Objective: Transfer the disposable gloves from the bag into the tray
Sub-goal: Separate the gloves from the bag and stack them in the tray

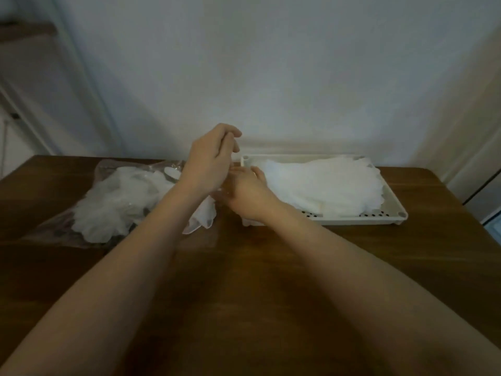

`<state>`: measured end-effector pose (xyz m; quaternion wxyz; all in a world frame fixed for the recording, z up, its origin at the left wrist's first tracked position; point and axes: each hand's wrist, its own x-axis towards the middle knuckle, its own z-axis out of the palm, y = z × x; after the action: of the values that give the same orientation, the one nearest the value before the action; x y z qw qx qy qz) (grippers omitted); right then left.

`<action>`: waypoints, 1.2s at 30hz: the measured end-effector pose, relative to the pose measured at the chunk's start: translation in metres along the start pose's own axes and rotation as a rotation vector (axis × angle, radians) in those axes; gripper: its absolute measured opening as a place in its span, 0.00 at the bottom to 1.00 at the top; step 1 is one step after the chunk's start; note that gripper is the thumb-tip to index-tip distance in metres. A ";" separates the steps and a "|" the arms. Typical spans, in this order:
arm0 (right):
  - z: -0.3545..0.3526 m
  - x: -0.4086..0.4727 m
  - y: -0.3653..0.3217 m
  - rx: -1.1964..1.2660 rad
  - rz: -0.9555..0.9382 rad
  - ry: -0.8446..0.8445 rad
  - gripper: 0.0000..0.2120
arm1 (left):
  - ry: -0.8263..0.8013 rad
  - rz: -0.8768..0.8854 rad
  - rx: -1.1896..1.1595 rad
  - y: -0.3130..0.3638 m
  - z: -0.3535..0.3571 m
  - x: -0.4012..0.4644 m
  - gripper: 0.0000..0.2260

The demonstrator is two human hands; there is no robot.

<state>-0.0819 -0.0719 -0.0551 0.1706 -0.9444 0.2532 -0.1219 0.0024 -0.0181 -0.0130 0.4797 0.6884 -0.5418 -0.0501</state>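
Observation:
A clear plastic bag (89,183) lies open on the left of the table with a heap of translucent white disposable gloves (113,204) in it. A white perforated tray (393,204) on the right holds a big pile of the same gloves (325,185). My left hand (208,164) is raised between bag and tray, fingers curled in a pinch. My right hand (246,194) is just below it by the tray's left end. A single thin glove (203,217) hangs between and under them, and both hands seem to grip it.
The brown wooden table (244,280) stretches toward me in front of bag and tray. A pale wall rises directly behind the table. A shelf or cabinet frame (24,109) stands at the far left.

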 end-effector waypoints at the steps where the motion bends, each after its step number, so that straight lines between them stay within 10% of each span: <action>1: 0.009 0.007 -0.011 -0.037 0.059 -0.057 0.17 | 0.003 0.000 -0.025 -0.005 -0.005 -0.004 0.10; 15: -0.005 0.000 -0.026 0.804 0.436 0.192 0.11 | -0.277 -0.100 0.402 -0.083 -0.025 -0.045 0.12; 22: -0.034 -0.011 -0.014 1.654 0.541 0.368 0.07 | -0.324 -0.258 0.606 -0.093 -0.024 -0.047 0.08; 28: -0.043 -0.019 -0.009 1.550 0.527 0.208 0.13 | -0.178 -0.061 -0.266 -0.019 -0.032 -0.049 0.11; 36: -0.058 -0.036 0.009 1.577 0.428 0.172 0.12 | -0.202 0.011 -0.073 0.001 -0.021 -0.037 0.04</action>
<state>-0.1347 -0.0756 -0.0105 0.7838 -0.4656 0.2800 -0.3008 -0.0010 0.0241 -0.0176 0.4476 0.6588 -0.5891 -0.1363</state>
